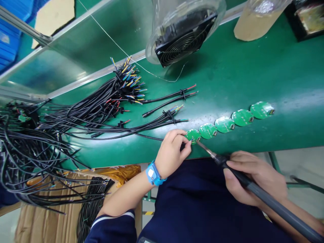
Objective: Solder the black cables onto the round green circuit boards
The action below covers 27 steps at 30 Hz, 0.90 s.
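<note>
My left hand, with a blue band on its wrist, is closed at the left end of a row of round green circuit boards. Its fingertips pinch a black cable whose end meets the nearest circuit board; the fingers partly hide that end. My right hand is wrapped round the dark handle of a soldering iron. The iron's tip touches or nearly touches the lower right edge of that same board. Several more green boards continue the slanting row up to the right.
A large bundle of black cables with coloured wire ends covers the left of the green bench. Thin solder wire hangs near a black fan. At the back right stands a cloudy container. Below left is a cardboard box.
</note>
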Tool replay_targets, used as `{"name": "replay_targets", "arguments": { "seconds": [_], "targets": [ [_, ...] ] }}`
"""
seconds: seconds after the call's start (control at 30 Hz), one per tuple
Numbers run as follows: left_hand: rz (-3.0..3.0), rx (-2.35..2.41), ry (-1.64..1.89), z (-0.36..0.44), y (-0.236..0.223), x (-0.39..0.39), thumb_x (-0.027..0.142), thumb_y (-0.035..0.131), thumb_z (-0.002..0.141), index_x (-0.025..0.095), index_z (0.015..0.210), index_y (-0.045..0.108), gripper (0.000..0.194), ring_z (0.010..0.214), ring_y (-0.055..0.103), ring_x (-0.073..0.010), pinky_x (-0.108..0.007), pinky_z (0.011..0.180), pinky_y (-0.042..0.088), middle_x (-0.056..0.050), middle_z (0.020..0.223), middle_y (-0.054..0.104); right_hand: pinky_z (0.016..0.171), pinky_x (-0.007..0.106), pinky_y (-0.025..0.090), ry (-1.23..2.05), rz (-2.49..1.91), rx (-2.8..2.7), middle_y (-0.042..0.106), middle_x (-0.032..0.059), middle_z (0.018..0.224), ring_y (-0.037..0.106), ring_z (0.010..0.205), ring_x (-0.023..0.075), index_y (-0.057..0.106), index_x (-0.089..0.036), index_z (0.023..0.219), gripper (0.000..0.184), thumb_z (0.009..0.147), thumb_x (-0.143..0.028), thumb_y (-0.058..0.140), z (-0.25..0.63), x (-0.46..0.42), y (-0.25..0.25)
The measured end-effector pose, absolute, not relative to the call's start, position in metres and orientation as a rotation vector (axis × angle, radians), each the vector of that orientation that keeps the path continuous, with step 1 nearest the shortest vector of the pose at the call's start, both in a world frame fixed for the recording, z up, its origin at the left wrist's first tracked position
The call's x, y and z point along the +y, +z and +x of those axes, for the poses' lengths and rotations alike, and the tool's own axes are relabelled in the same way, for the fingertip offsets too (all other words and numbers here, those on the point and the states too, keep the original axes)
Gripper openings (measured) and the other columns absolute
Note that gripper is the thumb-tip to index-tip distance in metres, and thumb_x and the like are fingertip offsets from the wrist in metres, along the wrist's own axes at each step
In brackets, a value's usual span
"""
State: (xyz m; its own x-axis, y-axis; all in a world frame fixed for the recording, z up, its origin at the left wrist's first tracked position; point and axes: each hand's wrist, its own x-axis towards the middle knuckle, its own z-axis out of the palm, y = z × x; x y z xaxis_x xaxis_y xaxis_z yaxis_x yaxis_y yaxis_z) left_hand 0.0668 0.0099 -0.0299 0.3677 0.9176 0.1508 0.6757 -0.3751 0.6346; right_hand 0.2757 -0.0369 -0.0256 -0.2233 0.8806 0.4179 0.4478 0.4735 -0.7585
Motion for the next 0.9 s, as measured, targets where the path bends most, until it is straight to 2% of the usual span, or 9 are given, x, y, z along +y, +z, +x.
{"name": "replay_targets", "arguments": {
  "seconds": [0.17, 0.27, 0.37, 0.5, 0.63, 0.77, 0.9],
  "targets": [
    [2.175, 1.393, 0.694, 0.067, -0.031, 0.009, 0.017, 0.055, 0.082, 0.016, 0.079, 0.053, 0.004, 0.095, 0.055, -0.0167, -0.033, 0.087, 0.046, -0.007, 0.100, 0.059, 0.050, 0.029, 0.048, 0.580, -1.154, -1.972, 0.049, -0.0031, 0.052, 0.052, 0.050, 0.0117, 0.051, -0.021, 0.073, 0.010, 0.071, -0.014, 0.058, 0.268, -0.032, -0.019],
    [2.171, 1.415, 0.710, 0.069, -0.031, 0.009, 0.017, 0.055, 0.082, 0.017, 0.080, 0.053, 0.003, 0.094, 0.055, -0.0171, -0.035, 0.085, 0.046, -0.007, 0.099, 0.059, 0.046, 0.028, 0.045, 0.594, -1.183, -2.091, 0.044, -0.0036, 0.048, 0.049, 0.047, 0.0117, 0.048, -0.022, 0.064, 0.013, 0.070, -0.015, 0.056, 0.265, -0.031, -0.017],
    [2.160, 1.435, 0.722, 0.071, -0.031, 0.009, 0.016, 0.056, 0.082, 0.016, 0.080, 0.054, 0.003, 0.094, 0.056, -0.0174, -0.035, 0.085, 0.047, -0.007, 0.098, 0.060, 0.045, 0.029, 0.045, 0.583, -1.163, -2.145, 0.046, -0.0029, 0.049, 0.047, 0.046, 0.0117, 0.046, -0.022, 0.061, 0.016, 0.070, -0.014, 0.056, 0.264, -0.032, -0.018],
    [2.146, 1.458, 0.720, 0.073, -0.030, 0.009, 0.016, 0.056, 0.081, 0.016, 0.079, 0.054, 0.003, 0.093, 0.056, -0.0177, -0.035, 0.084, 0.047, -0.008, 0.098, 0.060, 0.048, 0.029, 0.048, 0.544, -1.153, -2.062, 0.052, -0.0023, 0.055, 0.052, 0.050, 0.0121, 0.051, -0.022, 0.073, 0.012, 0.070, -0.013, 0.059, 0.269, -0.034, -0.020],
    [2.133, 1.461, 0.703, 0.073, -0.029, 0.009, 0.016, 0.056, 0.082, 0.017, 0.079, 0.054, 0.003, 0.093, 0.056, -0.0184, -0.036, 0.084, 0.048, -0.008, 0.097, 0.059, 0.052, 0.031, 0.051, 0.623, -1.140, -1.877, 0.056, -0.0019, 0.061, 0.059, 0.058, 0.0152, 0.053, -0.022, 0.097, 0.029, 0.071, -0.010, 0.057, 0.275, -0.037, -0.021],
    [2.105, 1.442, 0.654, 0.071, -0.024, 0.010, 0.016, 0.055, 0.083, 0.016, 0.081, 0.056, 0.003, 0.095, 0.055, -0.0179, -0.035, 0.086, 0.047, -0.008, 0.099, 0.058, 0.054, 0.034, 0.051, 0.624, -1.242, -1.725, 0.059, 0.0011, 0.068, 0.062, 0.065, 0.0192, 0.055, -0.024, 0.096, 0.030, 0.070, -0.011, 0.060, 0.273, -0.037, -0.020],
    [2.087, 1.416, 0.595, 0.071, -0.018, 0.014, 0.016, 0.053, 0.084, 0.016, 0.081, 0.057, 0.006, 0.093, 0.055, -0.0172, -0.034, 0.085, 0.048, -0.007, 0.097, 0.056, 0.053, 0.032, 0.051, 0.610, -1.254, -1.741, 0.059, 0.0017, 0.069, 0.062, 0.065, 0.0183, 0.056, -0.023, 0.094, 0.029, 0.069, -0.010, 0.061, 0.270, -0.033, -0.020]
  ]
}}
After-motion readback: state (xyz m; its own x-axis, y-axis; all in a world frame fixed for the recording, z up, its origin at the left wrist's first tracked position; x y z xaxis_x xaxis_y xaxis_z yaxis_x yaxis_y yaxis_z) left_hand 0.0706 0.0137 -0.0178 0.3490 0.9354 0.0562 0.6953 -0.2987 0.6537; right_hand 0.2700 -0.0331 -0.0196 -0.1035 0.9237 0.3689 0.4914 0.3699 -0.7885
